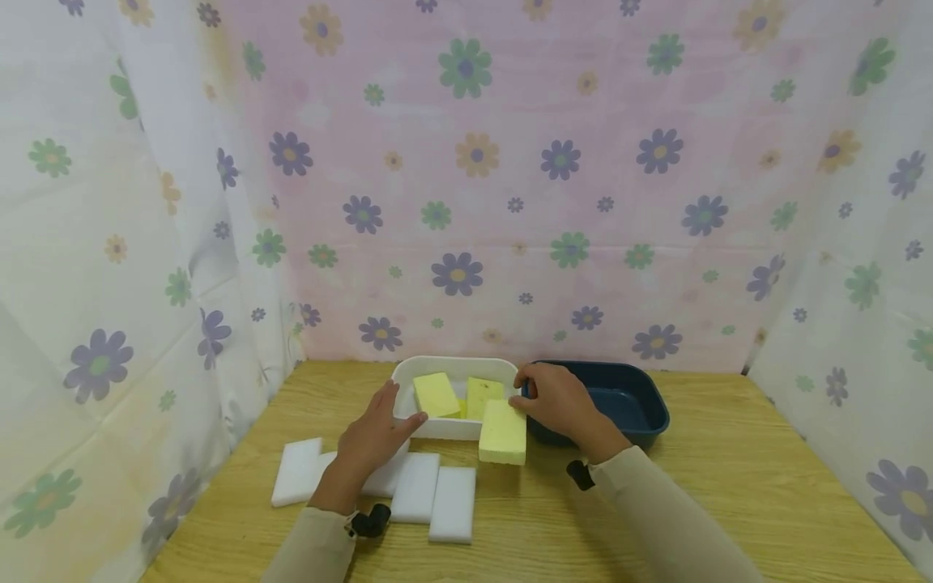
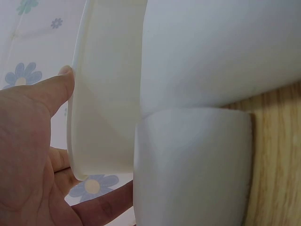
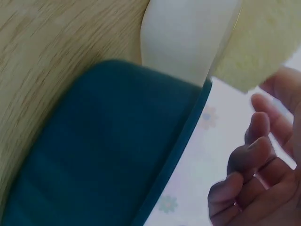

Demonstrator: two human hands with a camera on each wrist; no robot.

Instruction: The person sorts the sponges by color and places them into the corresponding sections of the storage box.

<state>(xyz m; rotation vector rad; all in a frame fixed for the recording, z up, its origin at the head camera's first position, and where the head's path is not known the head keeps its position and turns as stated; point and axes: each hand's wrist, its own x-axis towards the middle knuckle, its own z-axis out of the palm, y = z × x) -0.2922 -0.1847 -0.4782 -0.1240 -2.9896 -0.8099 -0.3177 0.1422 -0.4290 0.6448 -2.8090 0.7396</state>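
My right hand (image 1: 557,398) pinches the edge of a yellow sponge (image 1: 503,433) between thumb and index finger. This sponge is tilted and overlaps the front right corner of a white tub (image 1: 445,428). In the right wrist view the other fingers (image 3: 254,153) are loosely bent beneath the sponge (image 3: 258,44). Inside the tub lie more yellow sponges (image 1: 436,395), partly overlapping. My left hand (image 1: 370,429) rests at the tub's left end, thumb and fingers spread around the corner. The left wrist view has the thumb (image 2: 59,89) against the tub's rim (image 2: 71,117).
Several white sponge blocks (image 1: 453,506) lie in a row on the wooden table (image 1: 583,534), in front of the tub and partly behind the left forearm. A dark blue tub (image 1: 627,405) stands right beside the white one. Flowered cloth (image 1: 503,186) hangs behind and at both sides.
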